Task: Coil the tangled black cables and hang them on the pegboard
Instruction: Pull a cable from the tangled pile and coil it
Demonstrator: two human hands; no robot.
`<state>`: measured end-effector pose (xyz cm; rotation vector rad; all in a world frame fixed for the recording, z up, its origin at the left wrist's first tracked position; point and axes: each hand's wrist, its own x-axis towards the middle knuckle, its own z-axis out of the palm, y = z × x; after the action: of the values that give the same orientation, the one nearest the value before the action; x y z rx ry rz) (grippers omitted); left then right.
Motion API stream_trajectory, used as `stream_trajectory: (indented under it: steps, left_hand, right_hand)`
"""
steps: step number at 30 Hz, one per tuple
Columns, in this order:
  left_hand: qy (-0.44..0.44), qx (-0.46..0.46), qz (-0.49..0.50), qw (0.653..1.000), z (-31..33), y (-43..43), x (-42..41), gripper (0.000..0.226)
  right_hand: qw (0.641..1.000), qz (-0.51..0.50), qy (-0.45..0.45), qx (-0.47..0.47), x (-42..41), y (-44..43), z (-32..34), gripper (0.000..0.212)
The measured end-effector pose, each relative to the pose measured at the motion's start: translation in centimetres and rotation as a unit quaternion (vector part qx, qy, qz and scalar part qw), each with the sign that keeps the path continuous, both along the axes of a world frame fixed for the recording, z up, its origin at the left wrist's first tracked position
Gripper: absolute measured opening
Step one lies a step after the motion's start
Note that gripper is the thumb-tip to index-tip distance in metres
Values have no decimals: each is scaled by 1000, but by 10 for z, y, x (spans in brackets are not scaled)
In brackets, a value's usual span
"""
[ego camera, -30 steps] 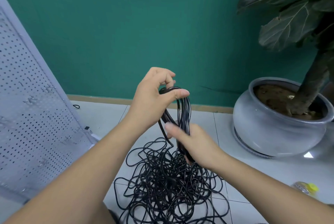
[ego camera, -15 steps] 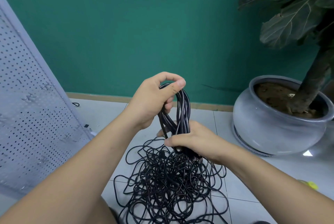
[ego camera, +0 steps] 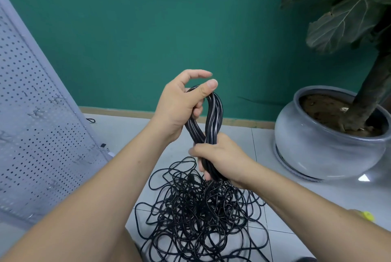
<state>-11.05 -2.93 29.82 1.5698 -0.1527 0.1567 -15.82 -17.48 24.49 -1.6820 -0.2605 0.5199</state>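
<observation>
A coiled bundle of black cable (ego camera: pixel 214 118) stands upright between my hands. My left hand (ego camera: pixel 179 105) holds the top of the loop, thumb laid over the strands and fingers curled behind them. My right hand (ego camera: pixel 220 156) grips the lower part of the bundle with its fingers wrapped round it. Below lies a big tangled heap of black cable (ego camera: pixel 198 215) on the tiled floor. A white pegboard (ego camera: pixel 38 130) with small metal hooks leans at the left.
A large grey pot (ego camera: pixel 317 151) with a big-leaved plant stands at the right against the green wall. A small yellow object (ego camera: pixel 367 215) lies on the floor by my right forearm. A short black loop (ego camera: pixel 91 120) lies near the pegboard's far edge.
My right hand turned from lying flat against the bundle to closing its fingers round the lower part. My left hand shifted its hold on the top, thumb now over the strands.
</observation>
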Motion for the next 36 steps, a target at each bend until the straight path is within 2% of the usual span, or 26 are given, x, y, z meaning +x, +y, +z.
stream_trajectory:
  steps: [3, 6, 10, 13, 17, 21, 23, 26, 30, 33, 36]
  left_hand:
    - [16, -34, 4, 999, -7, -10, 2, 35]
    - [79, -58, -34, 995, -25, -21, -1, 50]
    - [135, 51, -116, 983, -64, -43, -20, 32]
    - [132, 143, -162, 967, -86, -57, -35, 22]
    - [132, 202, -165, 956, -99, -73, -53, 18]
    - [112, 269, -214, 932, -100, -87, -75, 16]
    - [60, 329, -182, 925, -91, -85, -80, 24]
    - [-2, 377, -127, 917, -66, -69, -78, 32]
    - [-7, 305, -107, 946, -21, -35, -69, 27]
    - [-37, 268, -86, 959, 5, -13, -62, 19]
    - [-80, 228, -43, 969, 13, 1, -51, 19]
  right_hand:
    - [998, -63, -10, 14, 6, -3, 3, 14]
    - [984, -160, -11, 72, 20, -18, 16, 12]
    - [961, -242, -48, 127, 35, -42, 31, 23]
    - [950, -276, -53, 139, 38, -53, 32, 30]
    - [935, -309, -58, 167, 39, -54, 32, 36]
    - [924, -355, -106, 95, 47, -59, 29, 33]
    - [917, -373, -131, 45, 54, -67, 25, 27]
    - [915, -366, -165, -36, 63, -77, 16, 34]
    - [926, -319, -164, -118, 64, -78, 6, 39]
    - [939, -226, -167, -196, 56, -70, -3, 45]
    - [962, -136, -146, -185, 38, -51, -8, 52]
